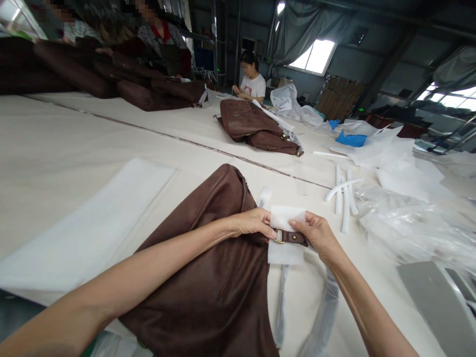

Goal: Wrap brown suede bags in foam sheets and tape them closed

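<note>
A brown leather bag (208, 267) lies on the table in front of me. Beside its right edge, a small white foam sheet (286, 254) sits behind a brown strap tab (295, 237) with a brass ring (278, 235). My left hand (255, 223) pinches the sheet's left edge near the ring. On the other side, my right hand (312, 230) grips the sheet and the strap tab, thumb in front. Straps wrapped in clear plastic (325, 310) run down toward me from below the sheet.
White foam sheets (92, 223) lie at left. White foam tubes (344, 198), crumpled clear plastic (401, 223) and a grey device (435, 297) are at right. More brown bags (256, 124) rest across the table seam, with people (253, 84) beyond.
</note>
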`<state>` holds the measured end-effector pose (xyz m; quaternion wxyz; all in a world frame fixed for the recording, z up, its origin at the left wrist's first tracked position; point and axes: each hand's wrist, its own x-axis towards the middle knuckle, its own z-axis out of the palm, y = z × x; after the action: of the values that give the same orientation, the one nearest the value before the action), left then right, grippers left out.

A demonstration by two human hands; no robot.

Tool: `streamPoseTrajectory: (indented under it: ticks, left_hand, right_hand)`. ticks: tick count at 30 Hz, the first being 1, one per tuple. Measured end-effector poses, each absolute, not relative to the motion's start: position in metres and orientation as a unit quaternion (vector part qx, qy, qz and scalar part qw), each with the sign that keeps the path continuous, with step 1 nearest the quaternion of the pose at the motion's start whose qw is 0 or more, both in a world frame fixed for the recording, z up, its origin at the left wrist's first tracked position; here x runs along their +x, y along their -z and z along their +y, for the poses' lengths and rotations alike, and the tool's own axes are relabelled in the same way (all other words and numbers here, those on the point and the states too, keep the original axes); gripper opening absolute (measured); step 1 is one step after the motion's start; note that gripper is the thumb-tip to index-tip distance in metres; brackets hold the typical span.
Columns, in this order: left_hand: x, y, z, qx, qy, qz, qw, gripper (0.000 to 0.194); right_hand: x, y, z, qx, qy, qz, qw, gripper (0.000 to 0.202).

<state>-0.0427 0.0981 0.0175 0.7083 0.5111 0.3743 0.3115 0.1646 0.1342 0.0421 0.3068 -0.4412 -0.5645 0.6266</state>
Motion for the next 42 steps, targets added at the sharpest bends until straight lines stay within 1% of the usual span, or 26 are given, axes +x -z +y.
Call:
streamPoseTrajectory:
  ticks: [4, 6, 7, 8, 10, 12, 13, 15, 17, 19, 21, 23, 25, 29, 33, 37, 42]
  left_hand:
    - [-0.042, -0.017, 0.099, 0.511, -0.307, 0.389, 0.703, 0.028]
    - [-0.042, -0.017, 0.1, 0.519, -0.305, 0.388, 0.698, 0.028]
    - [-0.042, -0.017, 0.1, 0.52, -0.305, 0.387, 0.697, 0.027]
    - [-0.042, -0.018, 0.1, 0.518, -0.306, 0.388, 0.698, 0.027]
    - [-0.043, -0.02, 0.1, 0.509, -0.308, 0.392, 0.702, 0.028]
    - [-0.043, -0.022, 0.101, 0.502, -0.307, 0.397, 0.705, 0.028]
    - [-0.044, -0.022, 0.101, 0.501, -0.306, 0.398, 0.705, 0.028]
    - [-0.044, -0.022, 0.102, 0.502, -0.306, 0.395, 0.706, 0.027]
    - [-0.044, -0.022, 0.102, 0.501, -0.309, 0.39, 0.708, 0.026]
    - [-0.042, -0.021, 0.101, 0.505, -0.315, 0.388, 0.703, 0.025]
    - [-0.04, -0.021, 0.099, 0.523, -0.327, 0.39, 0.684, 0.023]
    - [-0.036, -0.021, 0.097, 0.543, -0.341, 0.389, 0.661, 0.022]
    - [-0.034, -0.02, 0.094, 0.558, -0.352, 0.384, 0.646, 0.023]
    - [-0.033, -0.017, 0.093, 0.594, -0.335, 0.381, 0.624, 0.026]
    - [-0.034, -0.018, 0.093, 0.615, -0.31, 0.383, 0.616, 0.024]
    - [-0.034, -0.022, 0.089, 0.604, -0.306, 0.412, 0.61, 0.019]
    - [-0.036, -0.027, 0.084, 0.581, -0.32, 0.409, 0.627, 0.025]
  right_hand:
    - [0.167, -0.036, 0.136, -0.434, -0.617, -0.583, 0.301, 0.049]
    - [0.174, -0.035, 0.133, -0.446, -0.573, -0.621, 0.295, 0.048]
    - [0.179, -0.034, 0.13, -0.449, -0.532, -0.651, 0.301, 0.048]
    - [0.186, -0.034, 0.126, -0.444, -0.475, -0.692, 0.314, 0.048]
    - [0.202, -0.03, 0.115, -0.392, -0.317, -0.795, 0.338, 0.053]
    - [0.217, -0.023, 0.103, -0.288, -0.137, -0.892, 0.321, 0.064]
    - [0.222, -0.018, 0.099, -0.237, -0.058, -0.923, 0.298, 0.065]
    - [0.226, -0.008, 0.093, -0.168, 0.058, -0.946, 0.271, 0.055]
    - [0.222, -0.002, 0.091, -0.136, 0.111, -0.944, 0.28, 0.042]
    - [0.214, -0.003, 0.091, -0.12, 0.11, -0.938, 0.307, 0.029]
    - [0.205, -0.009, 0.093, -0.127, 0.072, -0.932, 0.332, 0.02]
    - [0.197, -0.014, 0.094, -0.176, 0.005, -0.916, 0.36, 0.013]
    - [0.191, -0.015, 0.095, -0.258, -0.082, -0.889, 0.37, 0.006]
    - [0.183, -0.012, 0.096, -0.405, -0.21, -0.829, 0.324, 0.018]
    - [0.178, -0.015, 0.098, -0.431, -0.292, -0.802, 0.293, 0.021]
    - [0.175, -0.017, 0.098, -0.455, -0.315, -0.776, 0.304, 0.02]
    - [0.17, -0.007, 0.096, -0.468, -0.306, -0.757, 0.337, 0.021]
